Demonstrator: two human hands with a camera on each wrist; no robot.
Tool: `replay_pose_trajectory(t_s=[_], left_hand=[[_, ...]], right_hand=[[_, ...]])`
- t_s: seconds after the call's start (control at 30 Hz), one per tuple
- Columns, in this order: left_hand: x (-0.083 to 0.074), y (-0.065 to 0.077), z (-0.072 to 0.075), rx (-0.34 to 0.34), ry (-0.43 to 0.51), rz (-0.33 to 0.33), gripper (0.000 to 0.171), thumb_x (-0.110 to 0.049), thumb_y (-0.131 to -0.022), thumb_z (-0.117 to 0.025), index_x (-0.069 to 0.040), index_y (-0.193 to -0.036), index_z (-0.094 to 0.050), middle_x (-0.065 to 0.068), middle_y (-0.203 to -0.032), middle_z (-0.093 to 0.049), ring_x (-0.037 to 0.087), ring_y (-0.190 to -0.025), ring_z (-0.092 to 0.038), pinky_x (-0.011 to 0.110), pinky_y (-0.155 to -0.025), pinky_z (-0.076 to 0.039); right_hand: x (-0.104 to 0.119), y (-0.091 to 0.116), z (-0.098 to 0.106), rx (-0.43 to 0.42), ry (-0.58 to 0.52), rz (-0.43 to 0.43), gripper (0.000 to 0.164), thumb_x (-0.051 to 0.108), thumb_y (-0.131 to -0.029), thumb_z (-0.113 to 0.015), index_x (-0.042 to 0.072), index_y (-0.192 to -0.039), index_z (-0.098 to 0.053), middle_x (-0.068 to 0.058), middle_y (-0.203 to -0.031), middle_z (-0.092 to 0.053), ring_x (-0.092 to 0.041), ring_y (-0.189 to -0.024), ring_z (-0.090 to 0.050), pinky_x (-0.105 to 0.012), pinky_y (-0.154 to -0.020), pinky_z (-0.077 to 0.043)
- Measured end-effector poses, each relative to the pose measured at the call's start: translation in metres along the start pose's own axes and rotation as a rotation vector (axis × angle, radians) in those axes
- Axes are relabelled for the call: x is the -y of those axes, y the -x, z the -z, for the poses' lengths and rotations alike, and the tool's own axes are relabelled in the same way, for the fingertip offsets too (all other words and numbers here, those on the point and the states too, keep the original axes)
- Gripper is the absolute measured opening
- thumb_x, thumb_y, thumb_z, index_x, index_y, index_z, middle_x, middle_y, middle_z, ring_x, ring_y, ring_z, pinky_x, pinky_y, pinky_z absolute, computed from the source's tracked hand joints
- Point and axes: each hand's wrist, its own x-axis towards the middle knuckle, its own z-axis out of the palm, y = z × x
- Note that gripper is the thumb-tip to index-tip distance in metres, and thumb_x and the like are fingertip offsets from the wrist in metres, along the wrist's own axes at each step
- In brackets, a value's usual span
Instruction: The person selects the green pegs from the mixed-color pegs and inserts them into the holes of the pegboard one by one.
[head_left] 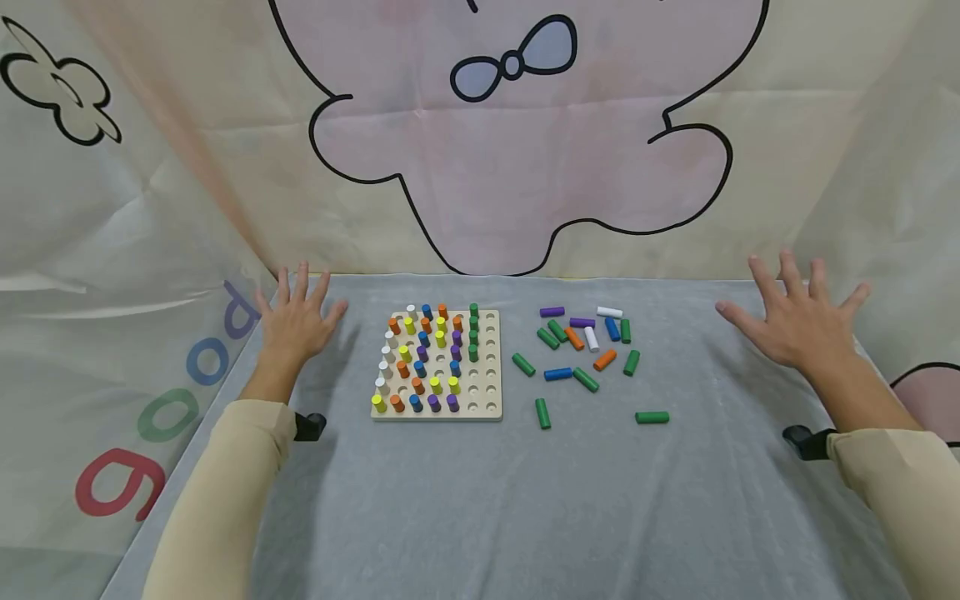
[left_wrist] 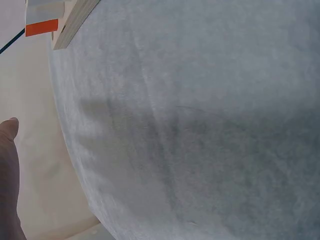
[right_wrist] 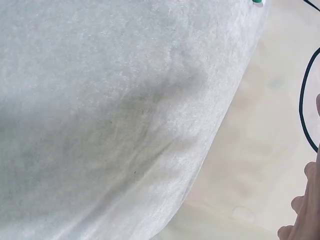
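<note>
My left hand (head_left: 294,327) is spread with straight fingers near the far left corner of the table, to the left of a wooden pegboard (head_left: 487,417); it holds nothing. At the far right, my right hand (head_left: 801,325) is spread the same way, also holding nothing. White, yellow, orange, blue and purple pegs stand upright in the board, and several green pegs (head_left: 473,337) form part of a column toward its right. In the left wrist view a corner of the board (left_wrist: 75,25) and part of the left hand (left_wrist: 7,175) show. Fingertips of the right hand (right_wrist: 305,215) edge the right wrist view.
Loose pegs lie scattered right of the board, among them a green peg (head_left: 652,417), a blue peg (head_left: 558,374), an orange peg (head_left: 604,360) and a white peg (head_left: 609,312). A grey cloth (head_left: 450,517) covers the table. Printed curtains (head_left: 480,167) hang behind and beside it.
</note>
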Motion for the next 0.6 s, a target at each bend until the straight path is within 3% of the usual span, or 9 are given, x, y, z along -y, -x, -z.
replay_pose_trajectory(t_s=[0.23,0.33,0.6], left_hand=[[0.000,0.004,-0.005,0.007,-0.020,-0.039,0.072,-0.056,-0.104,-0.031,-0.015,-0.161,-0.017,0.014,-0.166,0.009,0.042,-0.150,0.013,0.074,-0.107,0.011],[-0.001,0.008,-0.006,0.004,-0.046,-0.083,0.072,-0.058,-0.103,-0.029,-0.016,-0.160,-0.019,0.013,-0.167,0.005,0.041,-0.150,0.010,0.075,-0.107,0.005],[-0.009,0.018,-0.008,0.046,-0.076,-0.225,0.074,-0.063,-0.101,-0.030,-0.019,-0.160,-0.021,0.011,-0.167,-0.003,0.041,-0.151,0.001,0.074,-0.109,-0.003]], right_hand=[[0.001,0.004,-0.004,0.006,0.019,0.023,0.089,0.070,-0.096,-0.035,0.019,-0.161,-0.001,-0.027,-0.162,0.008,-0.056,-0.144,0.011,-0.080,-0.091,0.022],[0.003,0.009,-0.005,0.011,0.023,0.048,0.089,0.069,-0.096,-0.036,0.019,-0.161,-0.002,-0.027,-0.163,0.006,-0.055,-0.145,0.009,-0.079,-0.092,0.024],[0.017,0.024,-0.006,0.000,0.058,0.208,0.084,0.062,-0.097,-0.045,0.021,-0.162,-0.009,-0.022,-0.165,-0.006,-0.049,-0.148,-0.004,-0.080,-0.100,0.014]])
